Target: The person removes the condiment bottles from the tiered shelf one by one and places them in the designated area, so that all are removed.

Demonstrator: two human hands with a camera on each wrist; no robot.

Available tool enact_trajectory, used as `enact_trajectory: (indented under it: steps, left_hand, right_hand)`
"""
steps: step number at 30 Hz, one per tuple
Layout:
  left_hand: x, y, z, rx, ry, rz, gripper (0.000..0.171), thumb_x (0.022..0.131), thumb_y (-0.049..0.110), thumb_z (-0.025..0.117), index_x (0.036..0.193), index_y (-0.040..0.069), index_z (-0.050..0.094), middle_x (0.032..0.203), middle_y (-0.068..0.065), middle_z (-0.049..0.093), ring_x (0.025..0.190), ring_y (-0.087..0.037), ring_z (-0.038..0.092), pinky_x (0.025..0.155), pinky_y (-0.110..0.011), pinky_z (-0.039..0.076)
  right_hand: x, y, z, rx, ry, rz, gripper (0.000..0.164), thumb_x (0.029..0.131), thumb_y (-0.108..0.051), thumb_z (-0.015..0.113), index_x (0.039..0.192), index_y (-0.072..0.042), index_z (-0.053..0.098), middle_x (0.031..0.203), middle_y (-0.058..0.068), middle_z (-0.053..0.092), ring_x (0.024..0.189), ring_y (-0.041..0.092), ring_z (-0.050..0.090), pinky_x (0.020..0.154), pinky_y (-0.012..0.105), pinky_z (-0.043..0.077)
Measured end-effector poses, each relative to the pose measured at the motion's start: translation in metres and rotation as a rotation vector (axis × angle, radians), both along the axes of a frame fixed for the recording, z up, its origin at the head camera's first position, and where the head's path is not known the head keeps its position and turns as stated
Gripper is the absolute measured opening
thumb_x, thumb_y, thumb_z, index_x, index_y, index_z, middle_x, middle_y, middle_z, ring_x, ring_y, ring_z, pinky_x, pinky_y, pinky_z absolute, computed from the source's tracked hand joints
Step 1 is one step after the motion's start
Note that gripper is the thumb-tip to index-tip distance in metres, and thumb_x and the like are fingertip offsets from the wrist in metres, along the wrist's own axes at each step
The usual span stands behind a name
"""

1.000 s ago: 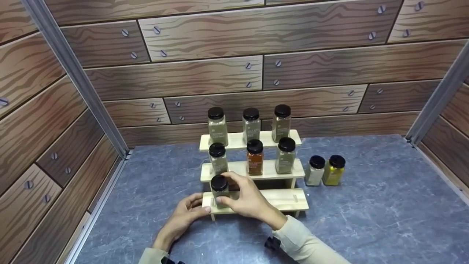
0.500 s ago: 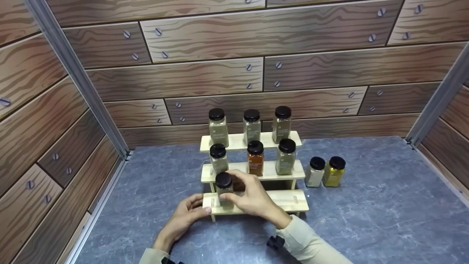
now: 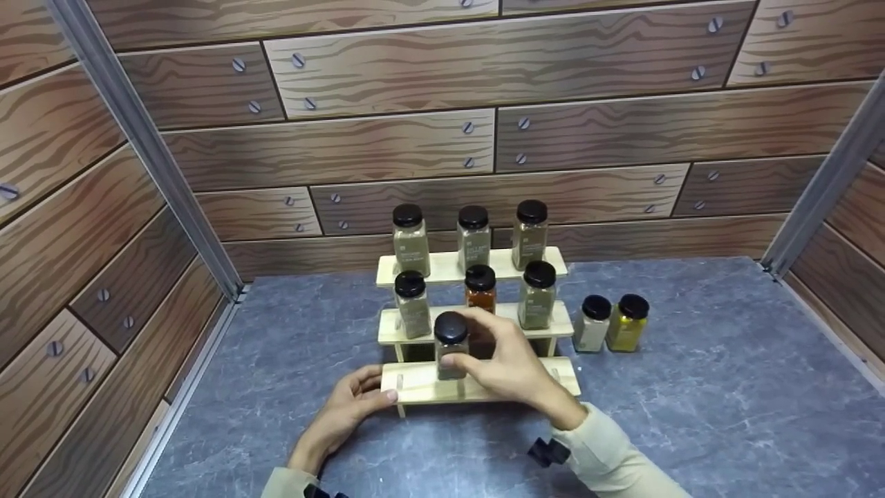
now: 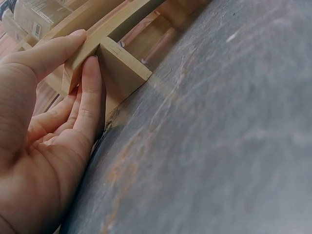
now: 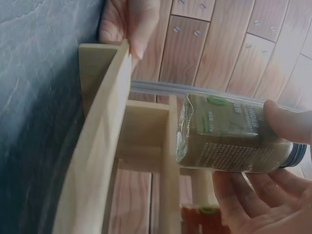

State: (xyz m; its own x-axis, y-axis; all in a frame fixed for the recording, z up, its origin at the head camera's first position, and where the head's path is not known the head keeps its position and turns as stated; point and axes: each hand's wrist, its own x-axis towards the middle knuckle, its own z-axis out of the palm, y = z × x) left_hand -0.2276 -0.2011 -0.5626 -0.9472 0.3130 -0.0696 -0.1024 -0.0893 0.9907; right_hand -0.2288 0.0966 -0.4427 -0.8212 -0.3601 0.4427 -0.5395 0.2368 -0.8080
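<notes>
My right hand [image 3: 511,366] grips a spice jar [image 3: 451,353] with a black lid and greenish-brown contents, thumb on one side and fingers on the other. The jar is over the lowest step of a three-tier wooden rack [image 3: 415,389]. In the right wrist view, a gap separates the jar's base [image 5: 184,131] from the step's board [image 5: 105,126]. My left hand [image 3: 349,408] pinches the left end of that step; in the left wrist view its thumb lies on the board's edge [image 4: 105,41] and its fingers are underneath.
Three black-lidded jars, including one [image 3: 412,252], stand on the top step. Three more occupy the middle step, the orange-red one [image 3: 480,299] partly hidden by my right hand. A pale jar [image 3: 592,333] and a yellow jar [image 3: 626,333] stand on the table right of the rack.
My right hand has carried the jar from the left end of the lowest step rightward and up, toward the step's middle. The left hand has stayed in place on the rack.
</notes>
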Motion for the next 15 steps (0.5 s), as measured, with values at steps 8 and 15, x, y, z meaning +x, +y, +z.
enact_trajectory:
  steps: [8,15]
  left_hand:
    - [0.000,-0.001,0.000,0.005,0.007,-0.020,0.071,0.096,0.006,0.076,0.151,-0.019,0.039,0.140,-0.025,0.063,0.114,-0.020,0.071,0.101,-0.030,0.061]
    - [-0.001,0.001,0.000,0.000,0.005,-0.014,0.070,0.096,0.005,0.076,0.151,-0.018,0.040,0.138,-0.024,0.064,0.114,-0.020,0.071,0.100,-0.029,0.060]
  right_hand:
    - [0.005,0.024,0.008,0.008,0.070,-0.031,0.057,0.079,-0.013,0.094,0.131,-0.012,0.072,0.116,-0.001,0.080,0.107,0.017,0.075,0.102,0.034,0.058]
    - [0.011,0.047,0.020,0.009,0.070,-0.016,0.058,0.080,-0.009,0.093,0.133,-0.009,0.070,0.116,0.000,0.079,0.104,0.017,0.076,0.096,0.033,0.063]
